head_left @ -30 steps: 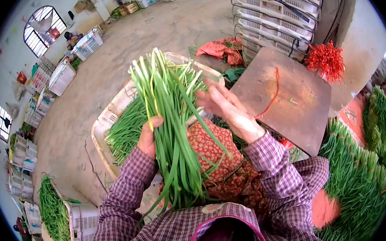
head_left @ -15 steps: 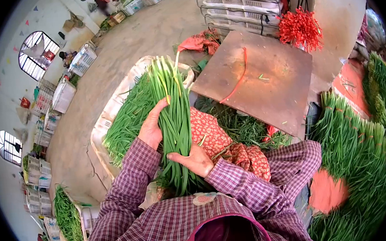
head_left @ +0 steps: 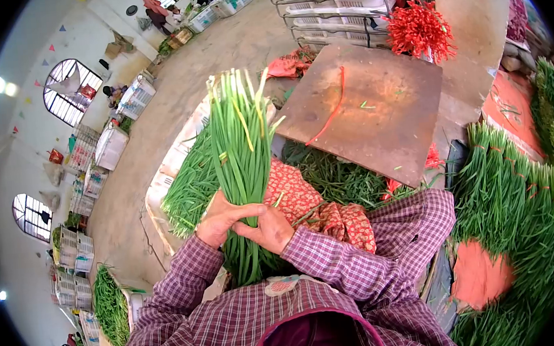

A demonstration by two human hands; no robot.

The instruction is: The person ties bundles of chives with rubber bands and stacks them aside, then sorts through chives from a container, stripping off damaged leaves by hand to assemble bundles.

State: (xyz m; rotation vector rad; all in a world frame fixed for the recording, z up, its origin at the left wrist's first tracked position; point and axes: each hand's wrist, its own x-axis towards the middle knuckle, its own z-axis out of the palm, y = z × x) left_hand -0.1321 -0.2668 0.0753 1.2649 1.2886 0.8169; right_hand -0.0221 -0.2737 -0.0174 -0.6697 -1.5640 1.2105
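Both hands are closed around an upright bunch of garlic chives (head_left: 241,143), its pale stem ends pointing away from me and its green leaves towards my lap. My left hand (head_left: 221,221) grips it from the left side, thumb across the front. From the right, my right hand (head_left: 272,228) wraps the same spot, the two thumbs meeting. A few yellow leaves show among the stems. Behind the bunch, more loose chives (head_left: 191,180) lie in a white crate (head_left: 159,194). A red tie strip (head_left: 336,110) rests on the brown board (head_left: 389,109) to the right.
A bundle of red ties (head_left: 420,30) hangs beside stacked white crates (head_left: 335,6). Tied chive bunches (head_left: 506,187) stand in rows at my right. Leaf scraps (head_left: 336,178) lie below the board. Other people and crates line the far wall.
My left hand has slid down the bunch from near the stem ends to meet my right hand. The bunch stands straighter, and the camera view has shifted slightly.
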